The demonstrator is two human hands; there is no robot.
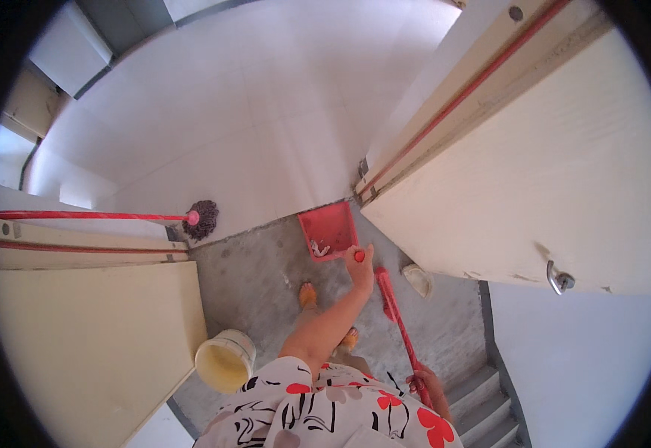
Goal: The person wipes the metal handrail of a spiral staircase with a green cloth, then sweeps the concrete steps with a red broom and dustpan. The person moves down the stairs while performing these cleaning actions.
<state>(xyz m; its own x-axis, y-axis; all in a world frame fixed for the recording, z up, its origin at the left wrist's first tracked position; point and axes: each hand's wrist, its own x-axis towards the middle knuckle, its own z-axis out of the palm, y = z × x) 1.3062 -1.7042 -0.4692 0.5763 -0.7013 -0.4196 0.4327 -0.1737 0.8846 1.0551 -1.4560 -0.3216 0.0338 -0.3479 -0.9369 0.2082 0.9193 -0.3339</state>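
Note:
My left hand [361, 269] grips the upright handle of a red dustpan [325, 224], seen from above just below the pan. Some pale scraps lie in the pan, which rests on the grey concrete floor by the edge of the white tiles. At the lower right my right hand [428, 383] is closed around the red stick of a broom [404, 336]. The broom's red head is down near the floor, to the right of the dustpan.
A mop [201, 220] with a red stick leans at the left doorway. An off-white bucket [224, 361] stands by the left door [96, 325]. A pale doorstop-like object [417, 280] lies by the right door [504, 185]. Steps [479, 406] descend at lower right.

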